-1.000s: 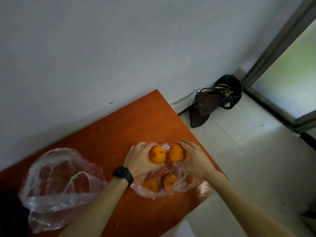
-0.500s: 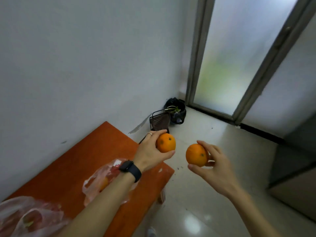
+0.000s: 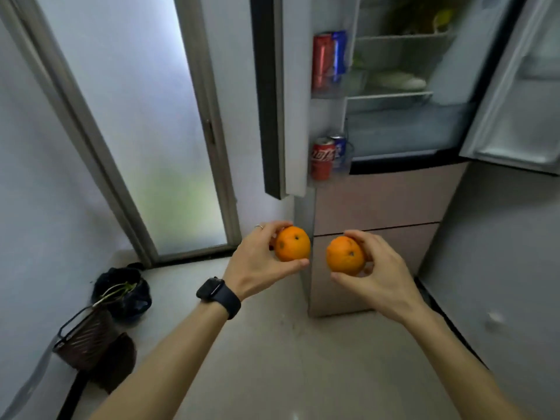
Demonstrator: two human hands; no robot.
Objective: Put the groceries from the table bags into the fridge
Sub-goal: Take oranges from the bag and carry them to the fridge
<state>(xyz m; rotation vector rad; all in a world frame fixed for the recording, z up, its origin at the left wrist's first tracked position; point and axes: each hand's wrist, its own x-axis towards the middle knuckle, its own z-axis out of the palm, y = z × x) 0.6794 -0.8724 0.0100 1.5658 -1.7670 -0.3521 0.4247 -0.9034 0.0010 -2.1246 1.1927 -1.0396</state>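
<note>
My left hand (image 3: 259,260), with a dark watch on the wrist, is closed around an orange (image 3: 293,244). A second orange (image 3: 345,255) sits in my right hand (image 3: 380,275). Both are held at chest height over the floor, in front of the fridge (image 3: 378,201). Its upper doors stand open: the left door (image 3: 291,95) carries red and blue cans (image 3: 328,156) in its shelves, and the inner shelves (image 3: 391,95) hold pale wrapped food. The lower drawers are shut. The table and its bags are out of view.
A frosted glass door (image 3: 145,140) stands left of the fridge. On the floor at the lower left lie a dark basket (image 3: 88,339) and a black bag with green stalks (image 3: 124,294). The right fridge door (image 3: 521,86) juts out at the upper right.
I lifted two oranges out of the bag on the table and turned right; the view swung from the table past the glass door to the open fridge.
</note>
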